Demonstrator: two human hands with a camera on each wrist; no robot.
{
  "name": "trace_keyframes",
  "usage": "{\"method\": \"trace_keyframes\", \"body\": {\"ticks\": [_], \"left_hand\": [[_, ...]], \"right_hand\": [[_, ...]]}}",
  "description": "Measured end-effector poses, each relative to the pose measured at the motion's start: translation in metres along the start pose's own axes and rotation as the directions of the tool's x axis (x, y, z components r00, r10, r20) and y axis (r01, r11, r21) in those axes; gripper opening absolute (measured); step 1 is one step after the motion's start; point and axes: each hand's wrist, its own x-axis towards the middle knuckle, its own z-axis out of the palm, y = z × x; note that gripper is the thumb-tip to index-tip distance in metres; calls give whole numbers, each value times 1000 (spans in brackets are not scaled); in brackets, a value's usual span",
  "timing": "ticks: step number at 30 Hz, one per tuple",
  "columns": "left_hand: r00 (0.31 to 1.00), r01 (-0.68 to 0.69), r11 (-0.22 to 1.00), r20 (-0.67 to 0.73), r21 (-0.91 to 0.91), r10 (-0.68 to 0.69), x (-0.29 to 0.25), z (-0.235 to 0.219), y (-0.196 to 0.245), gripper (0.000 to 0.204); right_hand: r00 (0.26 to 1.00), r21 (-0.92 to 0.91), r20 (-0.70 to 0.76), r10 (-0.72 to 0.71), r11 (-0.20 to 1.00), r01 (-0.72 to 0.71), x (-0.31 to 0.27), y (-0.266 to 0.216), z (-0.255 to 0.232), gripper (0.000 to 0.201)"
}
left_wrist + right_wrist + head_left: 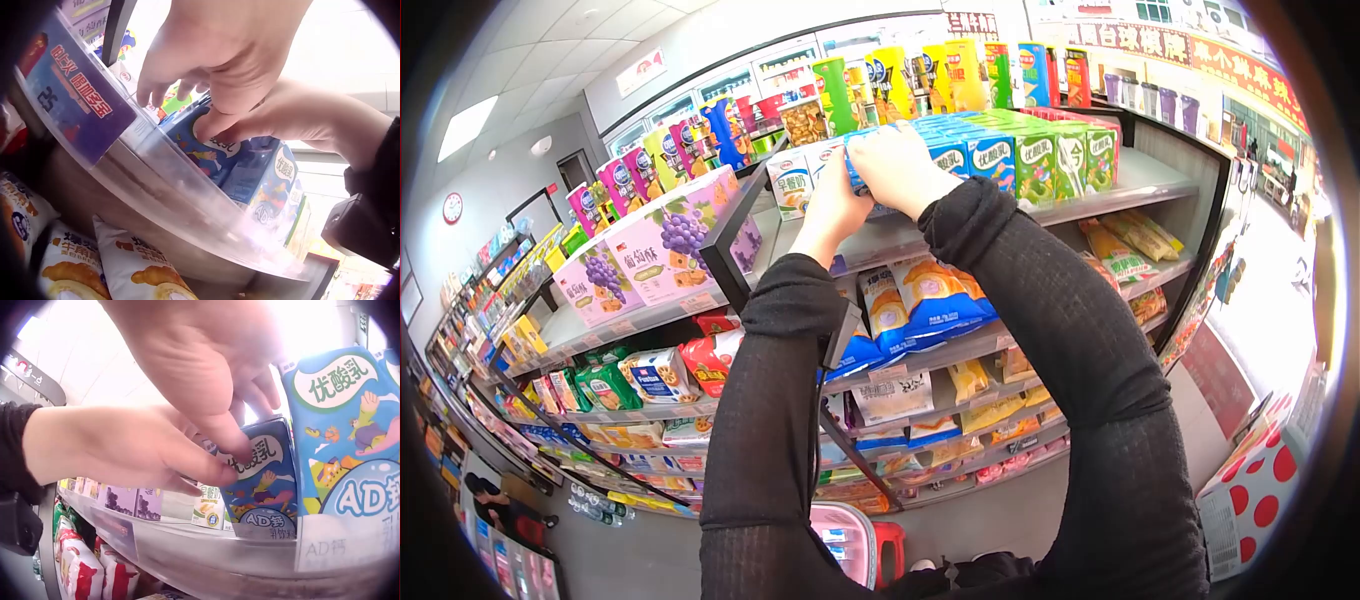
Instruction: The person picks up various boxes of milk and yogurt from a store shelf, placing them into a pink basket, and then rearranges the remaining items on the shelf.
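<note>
On the top shelf a blue milk drink carton (265, 497) stands upright at the front, its label facing out. My left hand (836, 208) grips its left side, with the thumb across the front face. From the other side my right hand (897, 168) grips the same carton, thumb on the front near the top and fingers reaching over behind it. The two thumbs lie close together in both wrist views. More blue cartons (350, 444) of the same drink stand just to the right. In the head view the hands mostly hide the held carton.
White cartons (791, 182) stand left of the hands and green cartons (1050, 165) to the right. Behind rise tall chip cans (890, 85). A clear plastic lip (187, 212) edges the shelf; bagged bread (925, 300) fills the one below. A pink basket (845, 530) is on the floor.
</note>
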Motion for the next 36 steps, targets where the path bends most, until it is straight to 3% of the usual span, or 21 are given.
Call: {"method": "trace_keyframes", "body": {"ticks": [3,5,8,9,10,11,12,13,14,15,17,19,21,23,25,27,31,32,34,35,36], "left_hand": [[994,54,998,91,40,-57,-5,-6,14,55],[999,-15,989,53,146,7,-8,-13,18,48],[996,-92,979,27,184,88,-17,-44,35,48],[994,-111,967,5,229,112,-24,-59,45,47],[983,-177,953,2,245,182,-38,-76,60,43],[969,-240,935,0,262,249,-55,-95,78,39],[968,-249,939,32,238,248,-73,-111,97,39],[968,-249,944,64,215,241,-96,-125,113,38],[976,-202,951,125,234,176,-120,-135,125,45],[976,-154,954,188,257,107,-146,-143,133,51],[954,-135,936,297,325,34,-203,-150,134,55],[904,33,987,416,158,-97,-258,-145,123,46],[801,250,962,536,107,-267,-316,-140,105,43],[720,413,902,563,123,-406,-383,-131,85,40],[657,513,839,545,184,-521,-453,-122,61,39],[572,570,765,525,298,-630,-523,-117,38,39],[508,566,665,428,488,-747,-632,-119,-10,39],[501,586,661,430,469,-751,-656,-118,-23,39],[255,707,454,403,543,-879,-699,-118,-47,34],[244,719,447,409,532,-879,-712,-116,-56,34],[164,782,356,382,512,-909,-724,-113,-66,33]], "right_hand": [[995,67,-101,-28,997,35,-7,-1,2,19],[998,127,-50,-34,991,40,-12,-4,-15,28],[981,235,-177,-81,964,122,-19,-7,-40,36],[943,262,-301,-140,939,223,-24,-8,-43,34],[955,246,-248,-163,943,225,-34,-15,-64,38],[910,273,-346,-227,904,329,-46,-20,-77,32],[932,350,-288,-220,882,317,-61,-30,-93,32],[957,506,-93,-274,815,282,-80,-43,-131,45],[921,455,-93,-378,807,377,-98,-58,-146,48],[943,544,-208,-259,771,332,-117,-72,-116,40],[954,615,-54,-296,743,265,-150,-110,-116,43],[898,702,241,-369,705,102,-192,-148,-103,45],[890,763,140,-435,620,183,-235,-188,-66,22],[836,860,238,-495,507,55,-273,-228,-33,25],[784,903,366,-502,397,-167,-316,-282,7,26],[648,864,501,-574,380,-331,-351,-341,46,32],[579,828,560,-593,394,-398,-399,-457,102,19],[603,839,544,-584,388,-381,-405,-479,112,18],[610,836,545,-575,425,-346,-417,-521,131,16],[598,823,561,-572,465,-327,-424,-540,140,15],[641,812,548,-538,527,-251,-434,-556,149,13]]}}
